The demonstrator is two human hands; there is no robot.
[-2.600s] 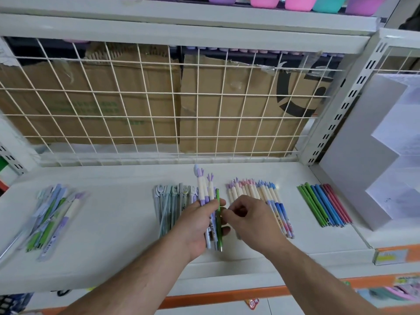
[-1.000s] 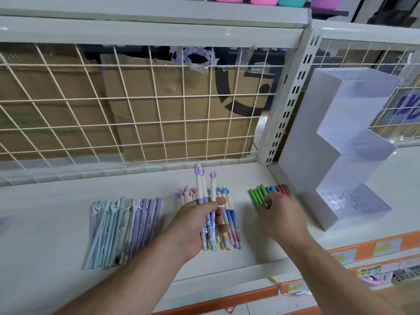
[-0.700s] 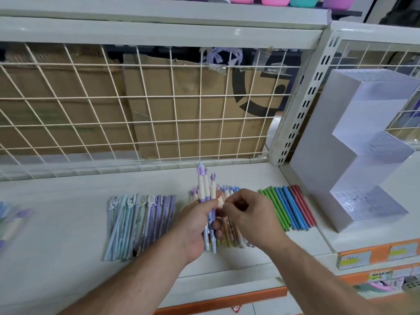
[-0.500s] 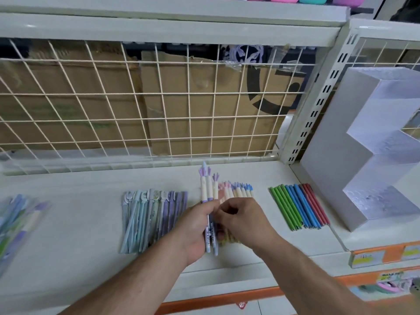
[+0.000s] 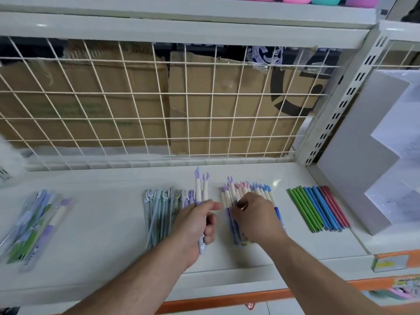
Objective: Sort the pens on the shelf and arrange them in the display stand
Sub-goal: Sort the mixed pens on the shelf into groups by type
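Pens (image 5: 201, 190), seemingly 2, gripped by left hand (image 5: 195, 226); caps point rearward.

The left hand (image 5: 195, 226) grips two purple-capped pens (image 5: 201, 189), caps pointing toward the wire grid (image 5: 185, 118); the right hand (image 5: 256, 218) pinches into the cream-bodied pen row (image 5: 236, 192) on the shelf (image 5: 102, 223); green, blue and red pens (image 5: 316, 208) lie just beside the white stepped display stand (image 5: 354, 169).

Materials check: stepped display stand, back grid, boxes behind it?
Display stand: looks like frosted translucent plastic, matte grey-white, light showing through the steps. Back grid: probably cream-coated metal wire, thin welded-looking crossings. Boxes: brown cardboard, creased, printed.
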